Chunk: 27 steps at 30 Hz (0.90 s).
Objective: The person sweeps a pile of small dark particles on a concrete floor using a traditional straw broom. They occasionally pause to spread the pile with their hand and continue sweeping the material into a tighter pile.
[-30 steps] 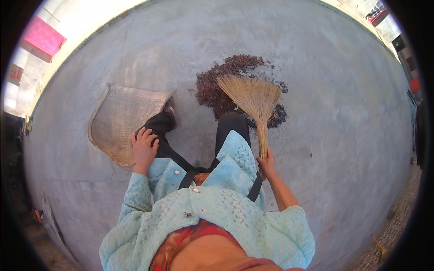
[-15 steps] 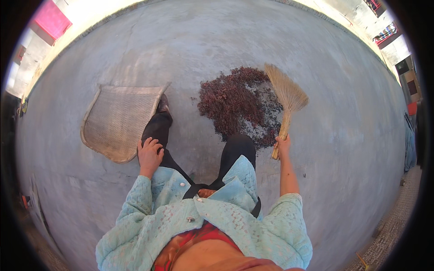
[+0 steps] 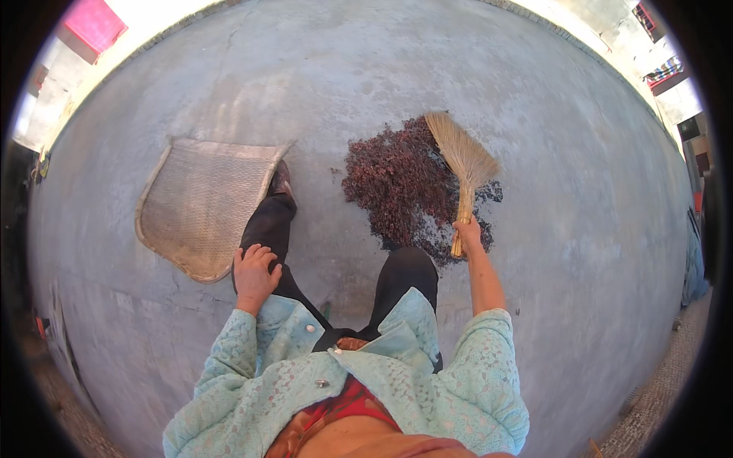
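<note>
A short straw broom [image 3: 464,156] is in my right hand [image 3: 469,233], whose fingers wrap round its bound handle. Its fanned bristles point away from me and lie over the right side of a dark reddish heap [image 3: 393,179] of small dried pieces, like berries or peppercorns. My left hand [image 3: 256,273] rests on my left knee with its fingers spread, holding nothing. To the left of my left foot lies a woven winnowing basket [image 3: 200,195] with a pale rim; nothing shows in it.
Grey concrete floor [image 3: 580,191] spreads all around. My left shoe [image 3: 282,179] stands beside the basket, and my right knee [image 3: 407,278] is just short of the heap. Blue cloth [image 3: 695,263] hangs at the far right edge, and a pink panel [image 3: 95,29] shows at the upper left.
My right hand has moved left with the broom, bringing its bristles over the heap. The right part of the heap looks shifted. My left hand stays on the knee.
</note>
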Motion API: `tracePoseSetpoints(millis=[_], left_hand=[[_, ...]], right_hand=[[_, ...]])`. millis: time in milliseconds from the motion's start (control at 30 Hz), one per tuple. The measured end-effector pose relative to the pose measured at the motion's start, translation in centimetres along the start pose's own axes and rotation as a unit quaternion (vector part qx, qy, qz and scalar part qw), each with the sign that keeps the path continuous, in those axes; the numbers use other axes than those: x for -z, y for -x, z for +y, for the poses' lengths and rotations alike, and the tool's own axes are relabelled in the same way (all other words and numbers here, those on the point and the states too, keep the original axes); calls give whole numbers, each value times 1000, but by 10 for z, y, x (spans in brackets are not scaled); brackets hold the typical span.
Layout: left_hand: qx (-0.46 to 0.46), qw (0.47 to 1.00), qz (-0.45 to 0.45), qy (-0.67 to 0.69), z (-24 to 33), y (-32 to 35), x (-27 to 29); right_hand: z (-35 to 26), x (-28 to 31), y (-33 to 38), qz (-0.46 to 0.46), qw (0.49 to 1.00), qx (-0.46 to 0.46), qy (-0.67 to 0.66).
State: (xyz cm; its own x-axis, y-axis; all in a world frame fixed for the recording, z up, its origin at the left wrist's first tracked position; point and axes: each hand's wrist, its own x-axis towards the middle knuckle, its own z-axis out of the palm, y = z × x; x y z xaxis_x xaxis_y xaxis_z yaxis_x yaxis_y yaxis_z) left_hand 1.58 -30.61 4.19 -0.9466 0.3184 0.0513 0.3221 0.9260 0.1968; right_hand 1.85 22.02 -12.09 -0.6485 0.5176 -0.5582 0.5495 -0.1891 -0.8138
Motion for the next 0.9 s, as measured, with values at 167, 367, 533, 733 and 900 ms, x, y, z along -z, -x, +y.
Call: tracePoseSetpoints(millis=[167,367,533,733,900], left_hand=[[-9,999,29,12,-2,5,-2],[-16,999,37,19,-5,7,-5],[-21,999,42,14,-6,7,-8],[-30,999,32,3,-8,12,-12],[-33,998,45,-7,-12,15,-15]], right_hand=[[15,-17,54,-41,997,2,59],[30,-1,131,-69,991,3,114],[42,28,199,-59,992,21,105],[38,60,284,-11,1000,-9,23],[51,99,316,26,998,-54,-28]])
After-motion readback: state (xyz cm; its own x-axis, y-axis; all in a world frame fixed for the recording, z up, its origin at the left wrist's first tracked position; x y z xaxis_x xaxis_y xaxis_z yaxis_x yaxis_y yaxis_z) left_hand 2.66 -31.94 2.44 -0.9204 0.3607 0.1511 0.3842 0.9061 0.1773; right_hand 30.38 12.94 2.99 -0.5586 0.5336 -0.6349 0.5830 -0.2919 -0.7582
